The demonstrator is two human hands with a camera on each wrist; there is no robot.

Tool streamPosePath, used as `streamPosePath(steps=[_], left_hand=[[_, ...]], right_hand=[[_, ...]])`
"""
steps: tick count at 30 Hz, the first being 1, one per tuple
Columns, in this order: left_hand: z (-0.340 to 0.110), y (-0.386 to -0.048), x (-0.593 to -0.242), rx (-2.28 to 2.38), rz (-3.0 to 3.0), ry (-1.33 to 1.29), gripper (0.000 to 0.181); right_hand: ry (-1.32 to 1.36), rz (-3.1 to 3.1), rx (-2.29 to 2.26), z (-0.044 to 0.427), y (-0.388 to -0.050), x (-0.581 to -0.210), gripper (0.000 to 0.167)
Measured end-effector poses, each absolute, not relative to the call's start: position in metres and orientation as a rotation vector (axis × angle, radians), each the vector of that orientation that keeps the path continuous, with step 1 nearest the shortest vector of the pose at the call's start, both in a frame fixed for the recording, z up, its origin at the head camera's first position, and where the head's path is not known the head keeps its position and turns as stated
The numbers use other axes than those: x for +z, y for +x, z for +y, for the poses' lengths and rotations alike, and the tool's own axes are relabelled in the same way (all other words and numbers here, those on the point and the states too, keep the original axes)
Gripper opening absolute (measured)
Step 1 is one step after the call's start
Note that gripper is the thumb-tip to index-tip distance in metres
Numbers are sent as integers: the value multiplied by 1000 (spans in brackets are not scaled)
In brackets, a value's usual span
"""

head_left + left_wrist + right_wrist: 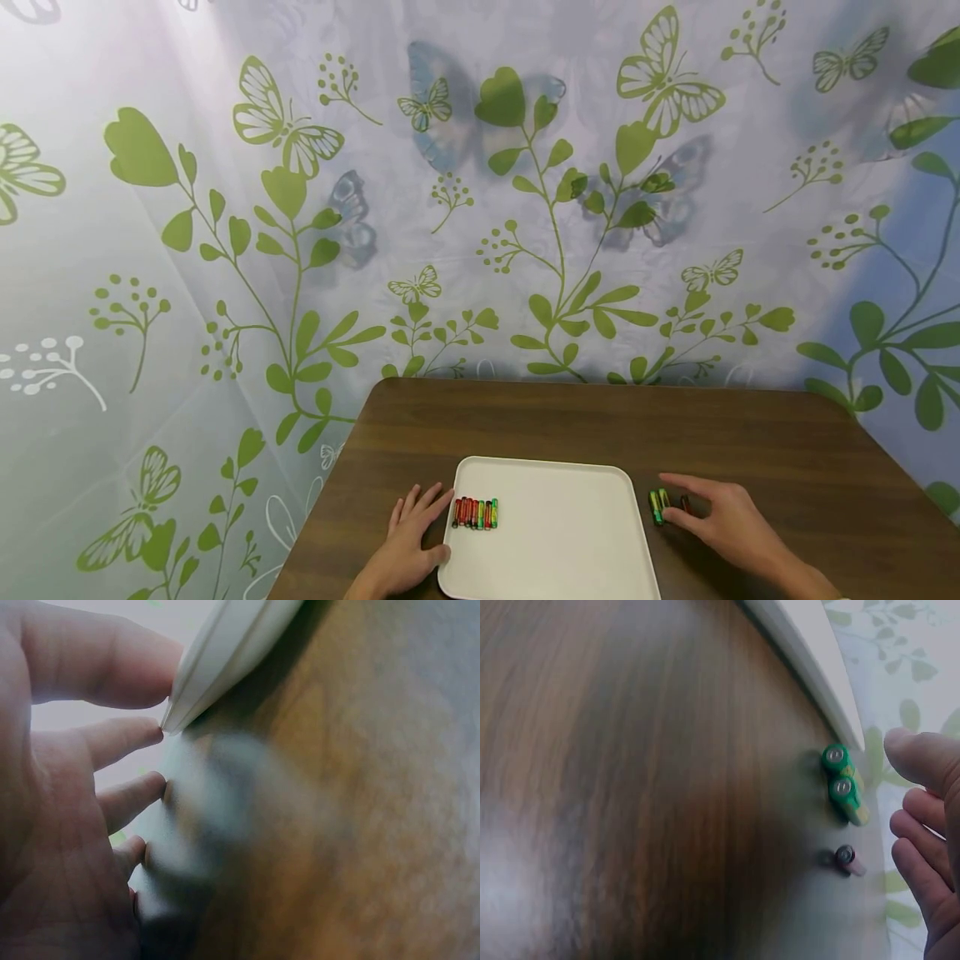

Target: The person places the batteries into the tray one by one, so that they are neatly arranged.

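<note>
My left hand [408, 537] lies at the left side of the white tray [555, 533], fingers spread. In the left wrist view its thumb and index finger touch the tray's rim [217, 667]. A row of several red and green batteries [474, 513] lies side by side on the tray's left part. Right of the tray my right hand [731, 525] hovers over loose batteries, thumb and fingers apart, holding nothing. Two green batteries [845, 789] lie together there, and a smaller-looking dark red battery [847, 857] lies a little apart from them.
The brown wooden table [585, 417] carries the tray and the loose batteries. Behind and to the left of it hangs a pale curtain [480, 250] with green leaves and butterflies, close to the table's far edge.
</note>
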State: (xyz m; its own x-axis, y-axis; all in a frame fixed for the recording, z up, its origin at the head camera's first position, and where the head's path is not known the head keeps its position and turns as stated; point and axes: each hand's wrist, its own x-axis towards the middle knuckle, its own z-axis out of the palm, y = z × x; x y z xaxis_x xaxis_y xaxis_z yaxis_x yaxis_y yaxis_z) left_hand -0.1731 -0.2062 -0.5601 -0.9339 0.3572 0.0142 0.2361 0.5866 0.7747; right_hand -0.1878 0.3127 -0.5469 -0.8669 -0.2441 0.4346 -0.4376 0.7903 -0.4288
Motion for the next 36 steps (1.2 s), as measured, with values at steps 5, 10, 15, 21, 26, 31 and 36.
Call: streamPosePath(steps=[5,10,15,21,26,31,36], left_hand=[[-206,-173,-560,1258,2673,498,84],[-206,-175,-560,1260,2670,484,84],[-206,-176,-562,1242,2677,480,84],[-207,-176,-565,1238,2674,476,84],[-207,-177,-566,1246,2673,479,85],[-206,-177,-565,1246,2674,477,85],[-206,-177,-565,1250,2668,475,85]], right_hand=[[491,-2656,763,319,-188,-549,53],[492,-2669,755,325,-190,-550,56],[518,-2661,720,331,-191,-552,57],[549,-2669,668,338,-190,-558,59],[565,-2664,631,340,-189,-562,57],[548,-2684,617,341,-188,-563,55],[532,-2700,618,341,-188,-564,53]])
